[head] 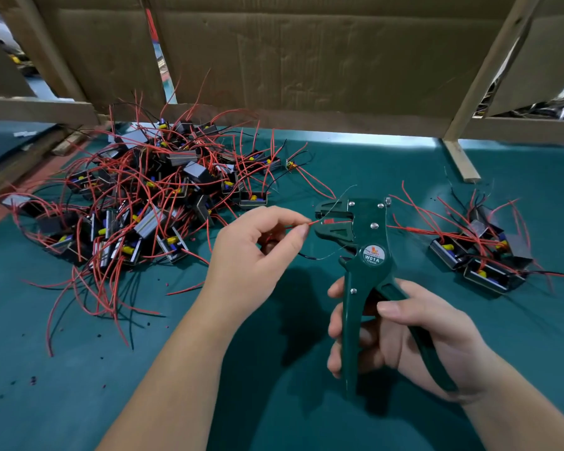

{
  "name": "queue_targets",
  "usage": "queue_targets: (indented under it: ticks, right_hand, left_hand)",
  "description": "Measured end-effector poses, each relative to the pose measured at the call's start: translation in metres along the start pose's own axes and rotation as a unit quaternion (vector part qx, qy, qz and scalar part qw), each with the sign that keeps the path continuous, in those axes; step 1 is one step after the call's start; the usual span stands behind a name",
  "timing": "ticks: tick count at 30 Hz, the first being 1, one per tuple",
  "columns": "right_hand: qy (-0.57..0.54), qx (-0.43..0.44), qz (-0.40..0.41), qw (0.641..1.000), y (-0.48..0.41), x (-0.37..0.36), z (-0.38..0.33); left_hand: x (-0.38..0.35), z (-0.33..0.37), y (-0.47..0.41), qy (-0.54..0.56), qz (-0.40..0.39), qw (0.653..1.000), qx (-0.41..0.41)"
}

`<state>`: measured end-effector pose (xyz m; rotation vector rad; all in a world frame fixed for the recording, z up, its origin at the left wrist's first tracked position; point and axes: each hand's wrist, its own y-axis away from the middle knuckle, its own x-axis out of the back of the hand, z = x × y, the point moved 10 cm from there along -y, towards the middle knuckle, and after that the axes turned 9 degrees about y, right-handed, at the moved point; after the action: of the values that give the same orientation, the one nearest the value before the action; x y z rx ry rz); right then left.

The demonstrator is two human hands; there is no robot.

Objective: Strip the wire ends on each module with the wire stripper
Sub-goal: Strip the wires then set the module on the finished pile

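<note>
So your left hand (258, 252) fingers (295, 236) pinch a red wire (310, 223) right at the wire stripper (370, 252) mouth, your right hand (411, 333) curled round its handles.

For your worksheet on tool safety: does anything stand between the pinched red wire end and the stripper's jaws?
Nothing blocks it: the red wire end, pinched by the left hand, sits at the open mouth of the wire stripper. A thin loose strand crosses the upper jaw.

"W01A" on round label (374, 255) of wire stripper (358, 255).
</note>
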<state>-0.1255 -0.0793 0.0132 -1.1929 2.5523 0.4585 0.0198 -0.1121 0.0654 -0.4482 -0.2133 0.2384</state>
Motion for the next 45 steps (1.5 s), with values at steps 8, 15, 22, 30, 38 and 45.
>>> queue_targets:
  ticks: [8, 15, 22, 30, 38, 45]
  right_hand:
    - [0.021, -0.012, 0.03, 0.999, 0.001, 0.006, 0.005]
    - [0.045, -0.022, 0.065, 0.997, 0.002, 0.015, 0.01]
    - [0.057, -0.032, 0.087, 0.994, 0.002, 0.019, 0.012]
    - [0.019, -0.024, 0.13, 0.991, 0.002, 0.019, 0.013]
    - [-0.058, -0.005, 0.152, 0.987, -0.006, 0.026, 0.013]
    - [-0.105, 0.001, 0.133, 0.986, -0.003, 0.035, 0.007]
  left_hand:
    - [0.0, 0.025, -0.001, -0.08, -0.015, 0.992, -0.1]
    - [-0.002, 0.028, 0.002, -0.186, -0.026, 0.975, -0.119]
    - [-0.001, 0.03, 0.002, -0.237, -0.022, 0.964, -0.118]
    - [-0.003, 0.018, 0.001, -0.199, -0.042, 0.977, -0.06]
    - [-0.014, -0.014, 0.002, -0.184, -0.117, 0.975, 0.031]
    - [0.006, -0.016, -0.004, -0.053, -0.018, 0.996, 0.066]
